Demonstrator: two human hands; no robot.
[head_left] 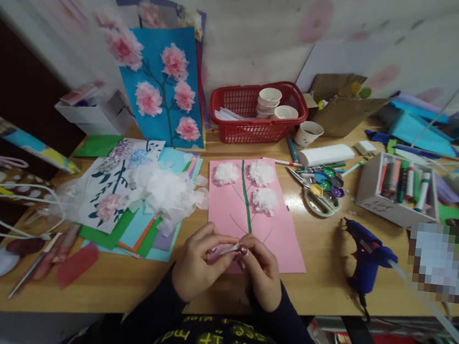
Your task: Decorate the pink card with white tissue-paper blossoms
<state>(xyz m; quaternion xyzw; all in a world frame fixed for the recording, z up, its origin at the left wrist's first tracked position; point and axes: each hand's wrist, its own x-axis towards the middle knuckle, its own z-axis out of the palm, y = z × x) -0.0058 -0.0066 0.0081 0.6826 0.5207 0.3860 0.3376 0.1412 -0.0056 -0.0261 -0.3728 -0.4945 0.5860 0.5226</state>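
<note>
My left hand and my right hand meet fingertip to fingertip over the lower part of a pink sheet. Both pinch a small folded piece of white tissue paper, mostly hidden by the fingers. On the sheet runs a green stem with thin drawn branches, and several fluffy white paper flowers sit beside it. Left of the sheet, a loose pile of white tissue pieces lies over coloured papers.
A blue glue gun stands at the right, near a box of markers. Scissors lie behind it. A red basket with paper cups stands at the back, beside a blue flower picture. A white cable loops at left.
</note>
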